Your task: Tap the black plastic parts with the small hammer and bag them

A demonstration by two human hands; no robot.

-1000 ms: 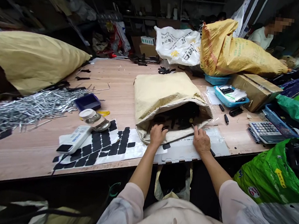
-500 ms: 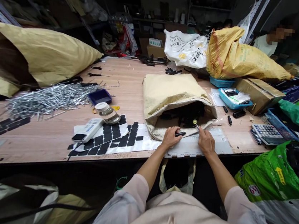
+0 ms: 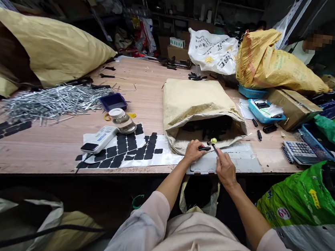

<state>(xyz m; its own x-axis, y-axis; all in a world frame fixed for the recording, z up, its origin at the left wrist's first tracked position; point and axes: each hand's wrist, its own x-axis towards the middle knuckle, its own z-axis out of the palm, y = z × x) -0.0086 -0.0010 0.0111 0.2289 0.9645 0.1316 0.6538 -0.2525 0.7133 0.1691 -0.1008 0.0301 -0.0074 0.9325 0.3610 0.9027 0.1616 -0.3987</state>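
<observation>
My left hand (image 3: pixel 194 150) is closed round a small black handle-like piece (image 3: pixel 204 148), which sticks out to the right past its fingertips. My right hand (image 3: pixel 225 168) grips the thin shaft of a small hammer (image 3: pixel 214 146). The hammer's head shows a round yellow face and sits just above and right of the black piece; whether they touch I cannot tell. Both hands are at the mouth of a tan paper sack (image 3: pixel 194 100), which lies on its side with dark pieces inside. Under the hands is a pale board (image 3: pixel 236 160) at the table edge.
Left of the hands are a heap of metal rods (image 3: pixel 55 100), a blue tray (image 3: pixel 113 101), a lidded jar (image 3: pixel 122 121), a white device (image 3: pixel 99 140) and sheets of black pads (image 3: pixel 122 148). Rightward are a blue basket (image 3: pixel 265 119), a calculator (image 3: pixel 300 152) and a green bag (image 3: pixel 289 195).
My right hand has moved left, bringing the hammer head from over the sack's mouth to beside the black piece. My left hand keeps its hold. The view has shifted slightly.
</observation>
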